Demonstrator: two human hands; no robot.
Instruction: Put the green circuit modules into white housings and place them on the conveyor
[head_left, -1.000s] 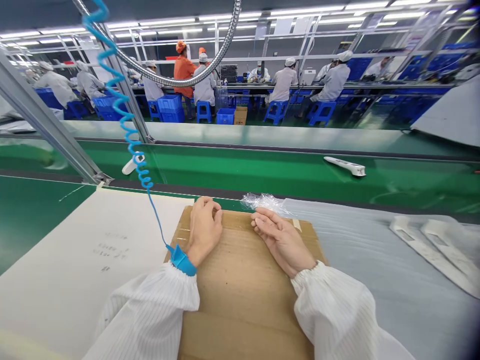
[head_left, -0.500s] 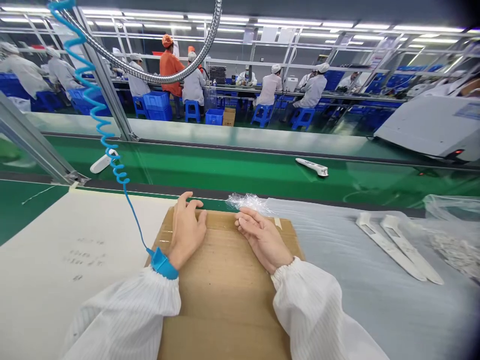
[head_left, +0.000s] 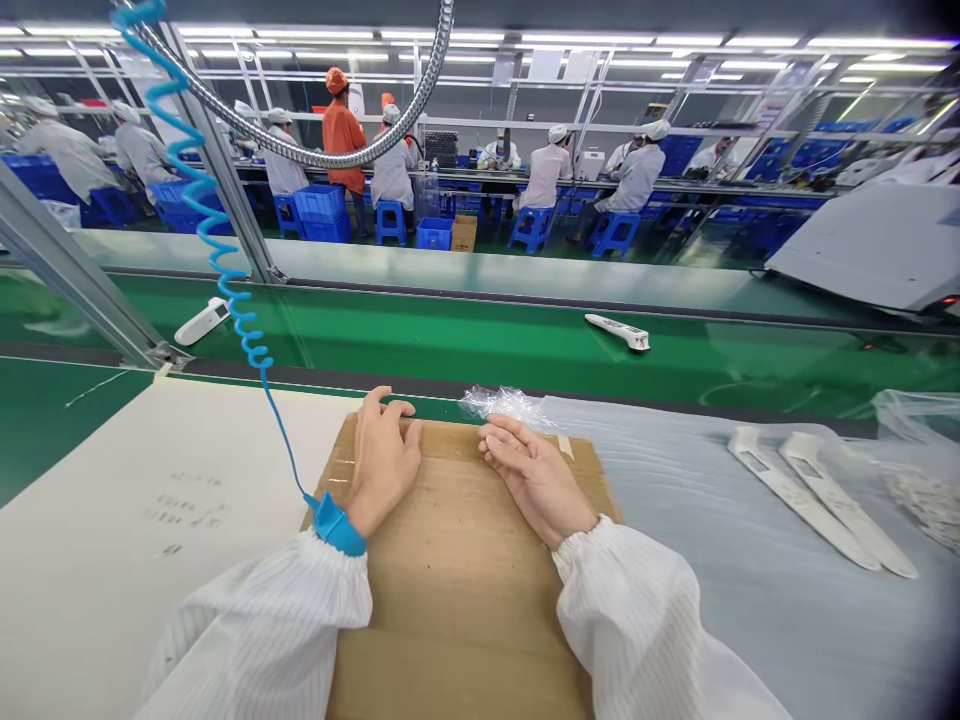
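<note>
A brown cardboard sheet [head_left: 465, 560] lies on the bench in front of me. My left hand [head_left: 385, 455] rests over its far left part, thumb and fingers apart, holding nothing. Around that wrist sits a blue wrist strap [head_left: 337, 524], joined to a coiled blue cord [head_left: 217, 235]. Toward the far right of the cardboard is my right hand [head_left: 536, 475], palm turned inward. Its fingers are curled in and the thumb lies against them, with nothing visible between. Just beyond its fingertips is crumpled clear plastic [head_left: 506, 403].
Two white plastic housings [head_left: 802, 500] lie on grey foam sheeting [head_left: 675, 600] at right, beside a clear bag of small parts [head_left: 922, 500]. White handheld devices [head_left: 619, 332] [head_left: 201, 322] ride on the green conveyor belt [head_left: 450, 335]. A metal post [head_left: 217, 150] stands left. Co-workers sit far back.
The view has swung slightly left, so the bench appears shifted right. Against it, the white devices on the belt have slid left. Both hands keep nearly the same pose on the cardboard.
</note>
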